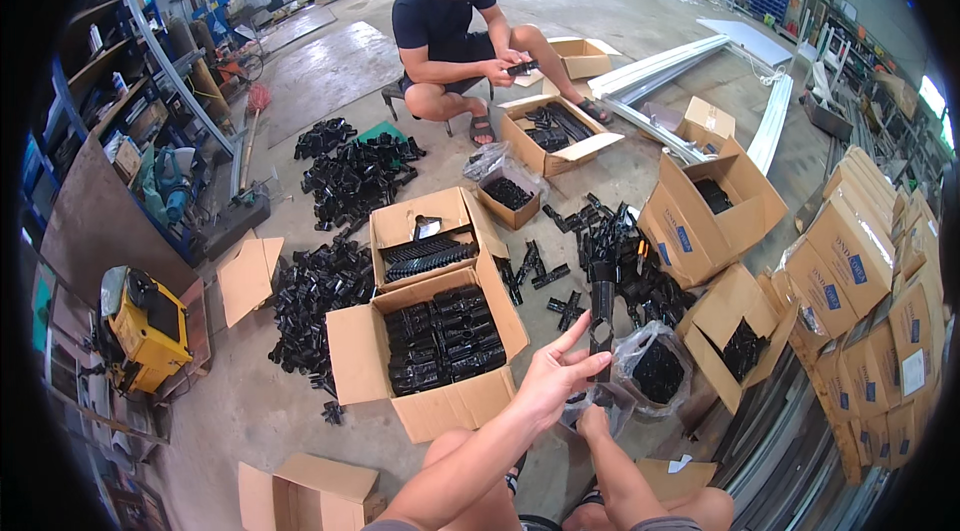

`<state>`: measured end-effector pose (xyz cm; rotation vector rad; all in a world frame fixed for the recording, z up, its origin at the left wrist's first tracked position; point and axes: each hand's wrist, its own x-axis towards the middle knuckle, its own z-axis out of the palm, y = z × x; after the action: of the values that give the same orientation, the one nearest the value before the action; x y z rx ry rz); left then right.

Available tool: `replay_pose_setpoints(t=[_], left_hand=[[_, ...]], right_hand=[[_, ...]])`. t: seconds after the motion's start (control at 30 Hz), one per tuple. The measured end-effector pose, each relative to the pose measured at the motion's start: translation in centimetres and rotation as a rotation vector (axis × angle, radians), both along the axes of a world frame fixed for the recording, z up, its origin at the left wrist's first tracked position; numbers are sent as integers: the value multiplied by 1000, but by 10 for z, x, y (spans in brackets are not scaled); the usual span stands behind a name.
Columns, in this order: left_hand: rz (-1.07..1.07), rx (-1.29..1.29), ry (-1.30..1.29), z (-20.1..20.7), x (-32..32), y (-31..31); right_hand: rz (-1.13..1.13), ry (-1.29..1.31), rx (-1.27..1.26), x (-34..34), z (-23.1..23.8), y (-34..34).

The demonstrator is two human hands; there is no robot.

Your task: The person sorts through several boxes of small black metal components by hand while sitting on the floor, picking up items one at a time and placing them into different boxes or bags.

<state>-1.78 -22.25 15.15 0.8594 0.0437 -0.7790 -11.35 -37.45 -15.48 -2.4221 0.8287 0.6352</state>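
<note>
My left hand (560,376) pinches a long black metal bracket (601,316) with a hole in it, holding it upright in front of me. Just below, my right hand (594,421) is closed at a clear plastic bag (611,397); whatever its fingers hold is hidden. Beside it, another clear bag (652,363) is filled with small black parts. A pile of black brackets (640,276) lies beyond the bracket in my hand. To the left stands an open cardboard box (450,413) packed with rows of black brackets, and behind it a second open box (398,221) holds more of them.
Across from me a seated person (445,41) handles a black part beside an open carton (560,159). Black parts lie in heaps (325,306) at left. Open boxes (680,221) and stacked cartons (850,261) stand at right, and a yellow machine (150,326) at far left.
</note>
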Motion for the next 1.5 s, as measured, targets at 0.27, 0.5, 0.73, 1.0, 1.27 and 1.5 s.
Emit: replay_pose_setpoints(t=[0.27,0.5,0.73,1.0,1.27,1.5], left_hand=[[5,-61,-15,9,-4,1],[-31,-90,-63,12,-17,0],[-139,-127,-177,19,-43,-10],[-230,-43,-285,15,-56,-16],[-229,-35,-291,17,-61,-22],[-209,7,-296,17,-62,-23]], right_hand=[[293,-345,105,25,77,-86],[-86,-869,663,32,274,-100],[-170,-1214,633,-27,357,-31],[-225,-1313,436,-28,346,-27],[-183,-1290,334,-37,351,-30],[-232,-1326,336,-34,351,-26]])
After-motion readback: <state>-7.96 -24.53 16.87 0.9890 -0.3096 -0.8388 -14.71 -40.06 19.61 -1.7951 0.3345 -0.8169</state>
